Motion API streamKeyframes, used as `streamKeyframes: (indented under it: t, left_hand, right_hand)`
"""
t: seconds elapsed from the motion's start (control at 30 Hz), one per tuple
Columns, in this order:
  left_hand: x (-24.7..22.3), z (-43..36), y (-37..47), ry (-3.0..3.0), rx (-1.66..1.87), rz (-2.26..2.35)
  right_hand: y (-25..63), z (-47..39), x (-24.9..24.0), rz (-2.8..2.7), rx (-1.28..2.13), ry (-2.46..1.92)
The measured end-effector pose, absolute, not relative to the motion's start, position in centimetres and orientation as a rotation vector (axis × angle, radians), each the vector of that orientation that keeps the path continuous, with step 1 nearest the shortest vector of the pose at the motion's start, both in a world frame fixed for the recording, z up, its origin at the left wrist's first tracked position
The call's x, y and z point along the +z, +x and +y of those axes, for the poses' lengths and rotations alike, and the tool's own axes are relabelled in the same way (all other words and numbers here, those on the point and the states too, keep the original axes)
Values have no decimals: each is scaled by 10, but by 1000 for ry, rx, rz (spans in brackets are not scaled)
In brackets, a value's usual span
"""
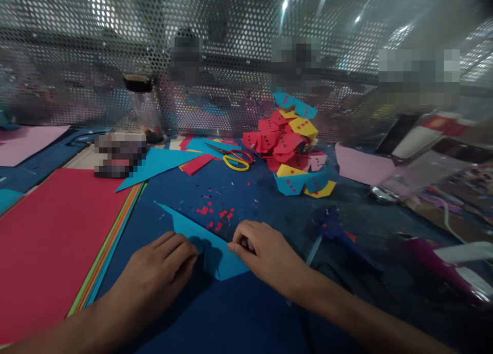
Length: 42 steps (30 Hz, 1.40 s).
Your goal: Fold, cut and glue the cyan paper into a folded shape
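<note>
A folded blue paper (215,251) lies on the dark blue table between my hands, its thin tip pointing to the upper left. My left hand (164,264) has its fingers curled at the paper's lower left edge. Thumb and bent index finger of my right hand (265,251) pinch the paper's upper right edge. Small red paper bits (221,218) are scattered just beyond it. Farther back, scissors (234,160) with red and yellow handles lie partly on blue paper.
Coloured sheets with red on top (57,231) are stacked at left. A jar (144,107) stands behind. Folded dotted papers (287,143) form a pile at back right. A dark blue glue gun (342,236) and a purple tool (439,264) lie at right.
</note>
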<state>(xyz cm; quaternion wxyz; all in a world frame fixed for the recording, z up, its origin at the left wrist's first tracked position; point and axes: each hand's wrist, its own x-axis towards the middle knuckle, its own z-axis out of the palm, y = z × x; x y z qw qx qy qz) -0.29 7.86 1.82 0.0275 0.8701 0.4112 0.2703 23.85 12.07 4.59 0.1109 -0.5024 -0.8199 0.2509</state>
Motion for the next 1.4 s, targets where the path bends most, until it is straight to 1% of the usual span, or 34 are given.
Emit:
streamKeyframes:
  t: [0.2,0.33,0.43,0.53,0.7,0.83,1.4]
  left_hand:
    - [19,80,-5,2592,847,1282]
    - [20,80,-7,2594,825,1311]
    - [21,79,-8,2623,807,1316]
    - [21,79,-8,2614,816,1334]
    - [18,80,-8,2552,833,1359]
    - [19,81,-9,2483,832,1346]
    - [17,82,-9,2407,763,1338]
  right_hand:
    - [235,122,51,-2567,611,-1450]
    - [230,123,57,-2610,499,-1210]
    - [222,128,59,-2606,554,-1008]
    - [213,135,52,-2622,634,-952]
    - [208,141,37,-2529,802,-947]
    - [208,141,37,-2481,880,-990]
    - [199,142,41,-2436,928,-1139]
